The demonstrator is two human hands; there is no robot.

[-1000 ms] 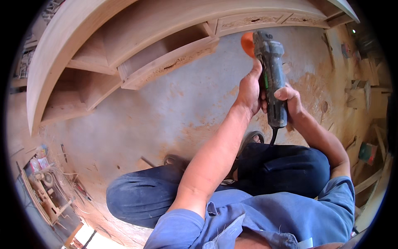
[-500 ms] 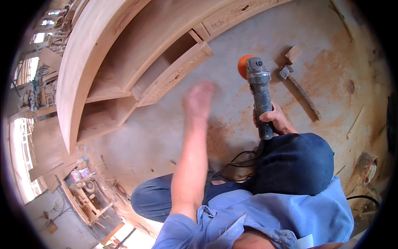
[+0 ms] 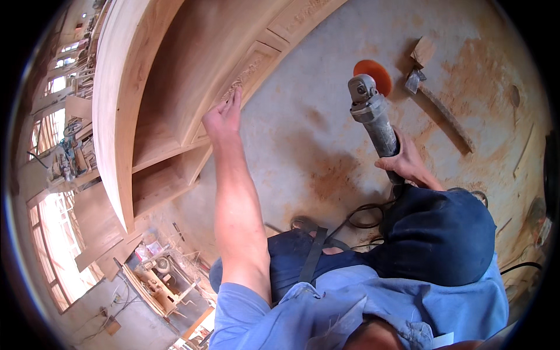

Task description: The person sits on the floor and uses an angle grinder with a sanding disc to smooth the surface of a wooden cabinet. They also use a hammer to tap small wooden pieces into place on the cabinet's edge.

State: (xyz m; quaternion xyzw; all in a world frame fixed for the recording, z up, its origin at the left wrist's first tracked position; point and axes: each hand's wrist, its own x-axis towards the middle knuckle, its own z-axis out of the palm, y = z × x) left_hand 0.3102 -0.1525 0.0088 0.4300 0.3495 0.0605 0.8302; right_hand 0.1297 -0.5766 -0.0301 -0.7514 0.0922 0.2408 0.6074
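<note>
My left hand (image 3: 224,119) reaches up to the pale wooden cabinet (image 3: 114,111). Its fingers are stretched out and rest against the carved drawer front (image 3: 252,63), which sits closed in the cabinet frame. In my right hand (image 3: 409,157) is a grey angle grinder (image 3: 373,119), gripped around its body. The grinder's orange disc (image 3: 374,74) points away from me, above the dusty floor and apart from the cabinet.
A hatchet (image 3: 434,105) lies on the floor at the right, beside a small wood block (image 3: 422,51). A black cord (image 3: 364,214) loops near my legs. Woodworking machinery (image 3: 163,280) stands at lower left, and boards (image 3: 96,224) lean near the window.
My left hand has moved left onto the drawer front. The drawer stood pulled out before and is now pushed in. The grinder has turned, so its disc shows on the other side.
</note>
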